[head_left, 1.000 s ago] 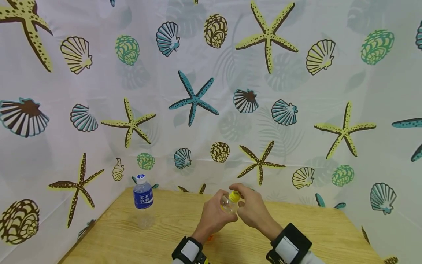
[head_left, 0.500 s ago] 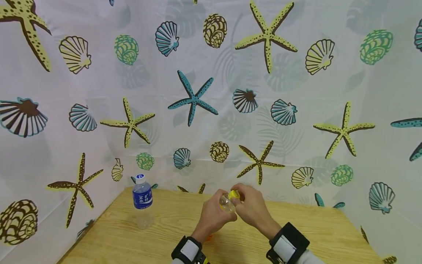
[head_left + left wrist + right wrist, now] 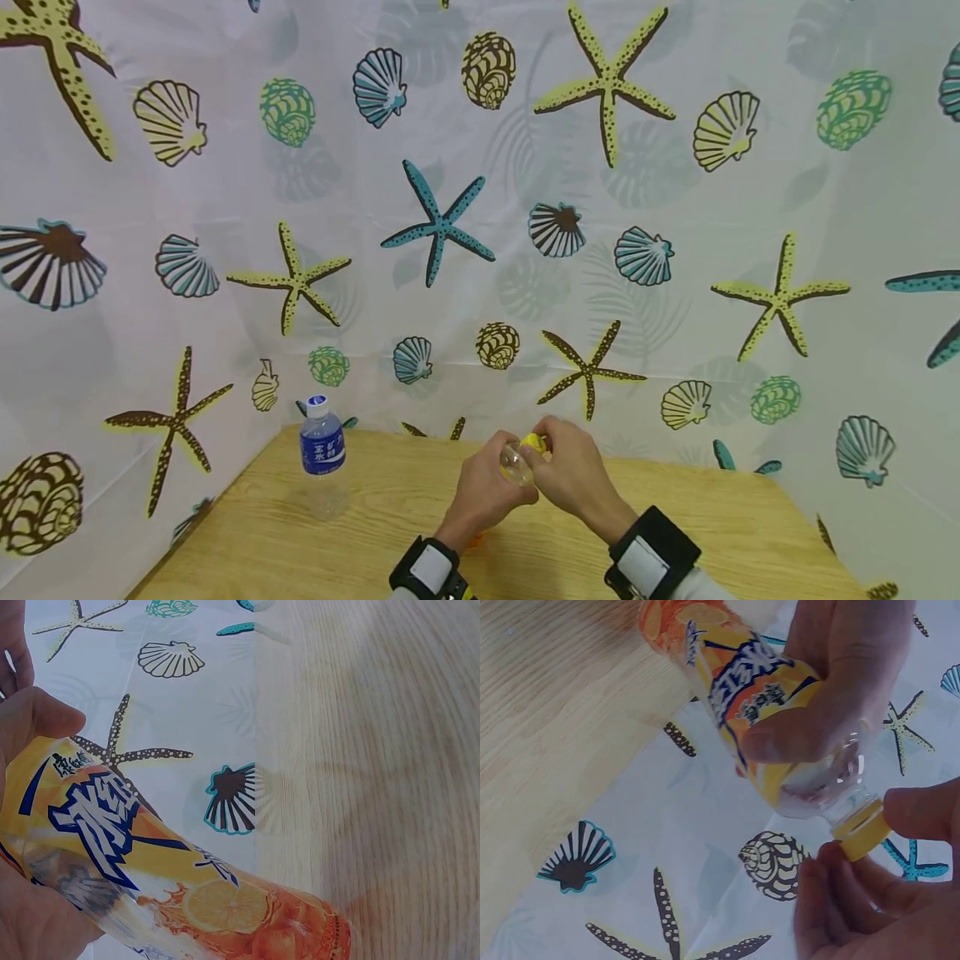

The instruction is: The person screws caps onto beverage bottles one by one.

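Observation:
A clear plastic drink bottle point(image 3: 516, 464) with a yellow and orange label point(image 3: 746, 682) is held up over the table, gripped round its upper body by my left hand point(image 3: 483, 482). In the left wrist view the label shows orange slices point(image 3: 225, 906), and its base points down toward the table. My right hand point(image 3: 576, 468) pinches the yellow cap point(image 3: 862, 829) between thumb and fingertips. That cap sits at the bottle's neck point(image 3: 847, 806), slightly askew in the right wrist view. The neck tips toward my right hand.
A second clear bottle point(image 3: 324, 462) with a blue label and a white cap stands upright at the left of the wooden table point(image 3: 390, 533). A white curtain point(image 3: 337, 167) printed with shells and starfish surrounds the table behind and at both sides.
My right fingers and thumb have turned round the yellow cap, the thumb now nearer the bottle's neck. The left hand keeps its grip on the bottle almost still.

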{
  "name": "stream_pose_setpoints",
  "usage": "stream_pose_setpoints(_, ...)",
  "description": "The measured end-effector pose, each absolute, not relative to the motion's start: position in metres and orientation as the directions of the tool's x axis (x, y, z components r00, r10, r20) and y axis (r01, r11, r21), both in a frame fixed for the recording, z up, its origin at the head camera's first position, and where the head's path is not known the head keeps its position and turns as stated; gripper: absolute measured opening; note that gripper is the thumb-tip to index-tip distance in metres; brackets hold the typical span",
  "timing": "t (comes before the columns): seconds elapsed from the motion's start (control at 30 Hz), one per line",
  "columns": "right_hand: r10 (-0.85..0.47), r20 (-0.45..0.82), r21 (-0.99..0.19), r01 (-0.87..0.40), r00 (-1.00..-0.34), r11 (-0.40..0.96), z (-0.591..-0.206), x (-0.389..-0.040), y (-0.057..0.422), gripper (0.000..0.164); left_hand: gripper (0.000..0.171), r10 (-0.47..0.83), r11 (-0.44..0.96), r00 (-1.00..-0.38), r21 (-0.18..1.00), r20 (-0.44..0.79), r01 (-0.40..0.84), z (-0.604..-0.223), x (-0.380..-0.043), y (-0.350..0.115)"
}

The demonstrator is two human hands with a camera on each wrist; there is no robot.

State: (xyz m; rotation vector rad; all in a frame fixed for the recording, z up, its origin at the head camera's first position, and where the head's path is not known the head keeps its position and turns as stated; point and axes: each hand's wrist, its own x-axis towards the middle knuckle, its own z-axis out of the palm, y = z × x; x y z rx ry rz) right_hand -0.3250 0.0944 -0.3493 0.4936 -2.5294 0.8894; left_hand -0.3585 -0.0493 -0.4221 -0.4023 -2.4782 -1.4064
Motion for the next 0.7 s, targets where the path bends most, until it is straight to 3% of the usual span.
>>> stream_pose_setpoints(0.13, -0.236, 0.481, -0.504, -0.487, -0.844, 0.713, -0.3449, -0.3192, 0.0933, 0.043, 0.055, 0.11, 0.5, -0.921, 0.78, 0.373, 0.376, -0.4227, -0.3585, -0.0497)
stream_pose_setpoints(0.3, -0.29, 0.48, -0.525, -0.536, -0.828, 0.66, -0.3408, -0.3148, 0.0926, 0.049, 0.056, 0.117, 0.488, -0.923, 0.788, 0.367, 0.375, -0.4222, -0.3578, -0.0502)
stream_pose_setpoints(0.7, -0.266, 0.557, -0.484, -0.568, -0.786, 0.666, -0.3461, -0.3188, 0.0955, 0.037, 0.057, 0.127, 0.481, -0.925, 0.794, 0.357, 0.373, -0.4213, -0.3581, -0.0478)
